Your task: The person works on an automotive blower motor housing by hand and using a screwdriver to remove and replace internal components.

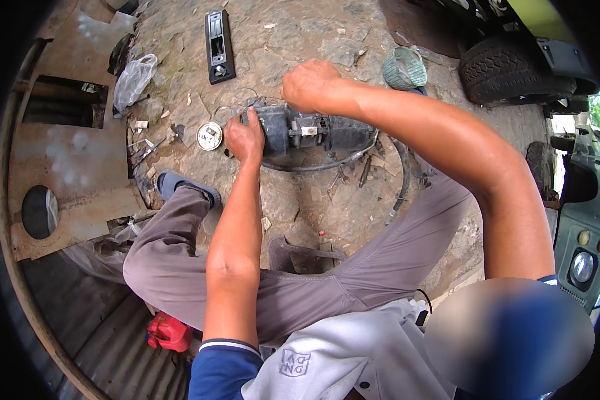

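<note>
A dark, grimy motor-like unit with rounded ends lies on the stony ground in front of me. Against its left end rests my left hand, thumb up along the casing and fingers curled around the edge. My right hand is closed in a fist just above the unit's far side; whatever it may hold is hidden by the fingers. Thin dark wire loops out near the far left of the unit. Along the near side runs a black hose. Beside my left hand sits a small round tin.
A long black panel lies far off. A green woven basket stands near a vehicle tyre at right. Rusty sheet metal and a clear plastic bag are at left, a red container by my leg.
</note>
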Demonstrator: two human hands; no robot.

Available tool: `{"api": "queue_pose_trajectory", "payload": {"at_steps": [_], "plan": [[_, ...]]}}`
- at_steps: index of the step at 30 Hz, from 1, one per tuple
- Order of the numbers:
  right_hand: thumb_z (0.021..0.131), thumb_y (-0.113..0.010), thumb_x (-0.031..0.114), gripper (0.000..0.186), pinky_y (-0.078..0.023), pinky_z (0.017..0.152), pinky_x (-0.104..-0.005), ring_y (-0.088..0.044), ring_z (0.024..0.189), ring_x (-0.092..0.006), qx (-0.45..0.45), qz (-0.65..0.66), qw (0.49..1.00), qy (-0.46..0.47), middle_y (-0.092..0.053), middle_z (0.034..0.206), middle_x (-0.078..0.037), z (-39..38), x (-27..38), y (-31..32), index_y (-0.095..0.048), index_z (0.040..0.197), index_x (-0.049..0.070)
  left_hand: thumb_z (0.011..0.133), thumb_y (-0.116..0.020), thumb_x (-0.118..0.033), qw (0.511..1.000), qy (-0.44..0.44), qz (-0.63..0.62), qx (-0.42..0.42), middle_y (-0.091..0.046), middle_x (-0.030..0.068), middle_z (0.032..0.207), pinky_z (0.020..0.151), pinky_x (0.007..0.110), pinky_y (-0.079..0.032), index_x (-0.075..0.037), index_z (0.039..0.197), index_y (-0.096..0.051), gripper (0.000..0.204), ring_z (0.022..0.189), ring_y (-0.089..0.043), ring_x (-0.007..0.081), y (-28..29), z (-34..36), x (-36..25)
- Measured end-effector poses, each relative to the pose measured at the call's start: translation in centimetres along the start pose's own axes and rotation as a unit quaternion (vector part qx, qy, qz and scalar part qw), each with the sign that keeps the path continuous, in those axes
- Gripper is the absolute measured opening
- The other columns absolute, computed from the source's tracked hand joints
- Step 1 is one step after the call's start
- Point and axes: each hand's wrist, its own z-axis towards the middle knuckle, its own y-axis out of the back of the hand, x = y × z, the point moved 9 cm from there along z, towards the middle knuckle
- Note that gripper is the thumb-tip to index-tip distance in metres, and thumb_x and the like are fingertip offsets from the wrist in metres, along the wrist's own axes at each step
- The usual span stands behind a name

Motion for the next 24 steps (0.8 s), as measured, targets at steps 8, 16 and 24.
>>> {"api": "queue_pose_trajectory", "payload": {"at_steps": [8,16,24], "plan": [[0.095,-0.053,0.046,0.044,-0.057,0.079,-0.0468,-0.072,0.09,-0.0301,-0.256,-0.067,0.95,0.167,-0.072,0.088,-0.017,-1.6,2.8,-0.5,-0.073,0.095,0.006,0.089,-0.066,-0.044,1.0,-0.001,-0.013,0.005,-0.07,0.0215,0.107,0.093,0.047,-0.047,0.001,0.106,-0.073,0.049,0.106,-0.062,0.0393,-0.5,-0.1,-0.4],[0.095,-0.053,0.03,0.031,-0.058,0.081,-0.0415,-0.071,0.103,-0.0306,-0.082,-0.092,0.987,0.105,-0.073,0.101,-0.02,-0.3,1.3,-0.2,-0.072,0.107,0.009,0.089,-0.066,-0.043,1.0,-0.005,-0.015,-0.009,-0.07,0.0199,0.106,0.093,0.047,-0.047,0.0,0.106,-0.074,0.047,0.104,-0.062,0.0384,0.2,0.1,0.0],[0.093,-0.054,0.021,0.028,-0.056,0.079,-0.0519,-0.068,0.097,-0.0446,-0.037,0.042,0.998,-0.021,-0.066,0.105,-0.024,-0.4,-0.4,-0.5,-0.059,0.117,0.007,0.09,-0.066,-0.042,1.0,0.007,-0.007,-0.003,-0.07,0.0191,0.108,0.094,0.046,-0.047,-0.001,0.108,-0.074,0.046,0.106,-0.061,0.0374,0.2,0.1,-0.2]]}}
